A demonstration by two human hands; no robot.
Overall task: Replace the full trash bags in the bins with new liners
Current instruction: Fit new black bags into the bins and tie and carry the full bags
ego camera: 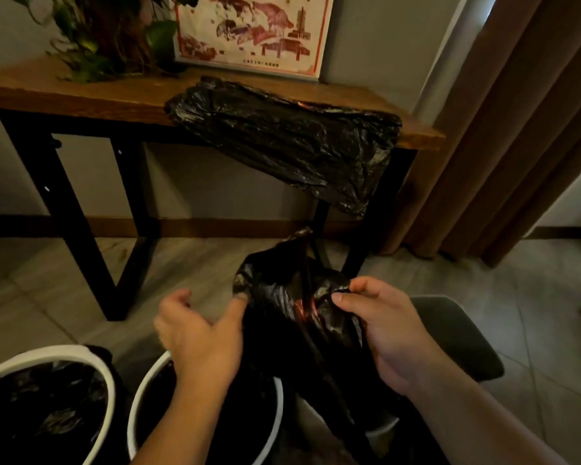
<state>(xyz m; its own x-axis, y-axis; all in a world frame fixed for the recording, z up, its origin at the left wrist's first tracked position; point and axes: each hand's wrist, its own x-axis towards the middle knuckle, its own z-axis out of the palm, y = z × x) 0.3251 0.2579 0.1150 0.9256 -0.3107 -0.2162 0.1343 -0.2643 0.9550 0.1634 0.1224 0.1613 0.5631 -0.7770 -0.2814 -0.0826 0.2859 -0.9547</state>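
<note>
At the bottom of the frame stand two round white plastic bins. The lower-left bin (47, 351) has crinkled black film inside it. The middle bin (137, 407) is dark inside, under the left forearm, and I cannot tell whether it is lined.

Just above them, in the lower centre, is the task's thing, a thin black plastic liner (282, 317), hanging between the two hands. The right hand (393, 340) is grasping it, with thumb and forefinger pinching a bunched fold of the film. The left hand (198, 333) is released: its fingers are loosely spread, and only the thumb tip touches the left edge of the liner.

I judge the liner to be very light, soft and glossy. It is probably slippery, its layers may cling together, and it may tear if pulled at one point. The best hold seems to be at the mouth hem, with both hands, rubbing the layers apart.

Farther, in the middle of the frame, is a brown wooden desk (81, 95) with black metal legs. A heap of black bags (282, 135), wrinkled and shiny, lies on its right end and hangs over the front edge.

Farthest are a leafy green plant (108, 38) at upper left, a red-and-white print (249, 28) against the wall, and a brown curtain (517, 129) in heavy folds at right.
</note>
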